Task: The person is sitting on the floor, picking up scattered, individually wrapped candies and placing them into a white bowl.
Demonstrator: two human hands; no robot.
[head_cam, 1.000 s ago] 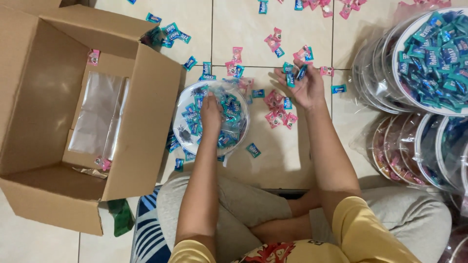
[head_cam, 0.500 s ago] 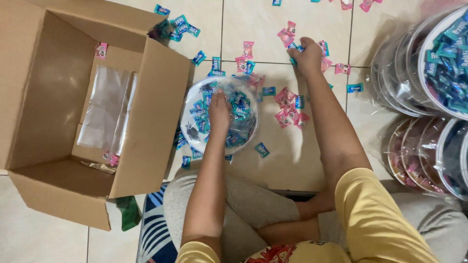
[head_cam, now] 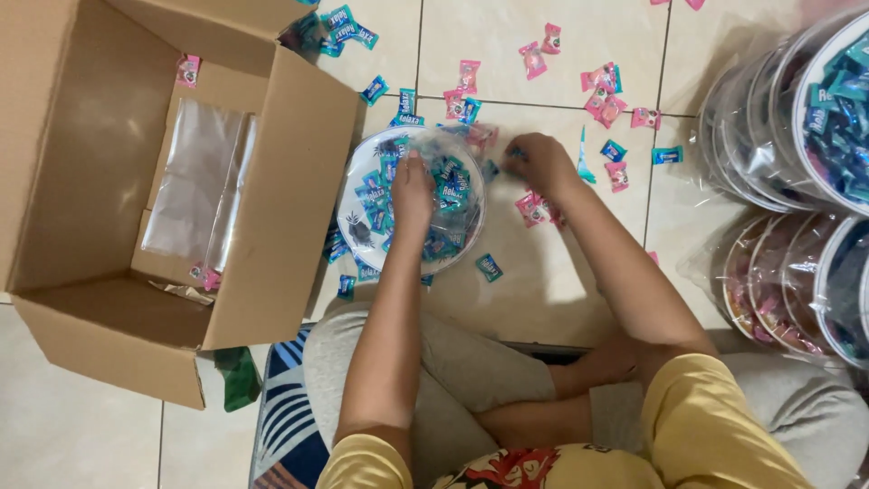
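A clear round plastic tub [head_cam: 362, 208] stands on the tiled floor in front of my crossed legs, partly filled with blue-wrapped candies [head_cam: 448, 190]. My left hand [head_cam: 412, 190] reaches down into the tub, fingers among the candies. Just right of the tub's rim, my right hand [head_cam: 541, 161] rests on the floor with fingers curled over loose candies; whether it grips one I cannot tell. Pink-wrapped candies [head_cam: 532, 208] and a few blue ones lie scattered around it.
A large open cardboard box [head_cam: 281, 190] with a clear plastic bag inside sits at the left. Several filled clear tubs [head_cam: 815, 118] are stacked on their sides at the right. More pink and blue candies [head_cam: 597, 86] dot the tiles farther out.
My right hand has pulled back from the farther candies toward the tub's right rim. My left hand stays in the tub. The view has shifted slightly.
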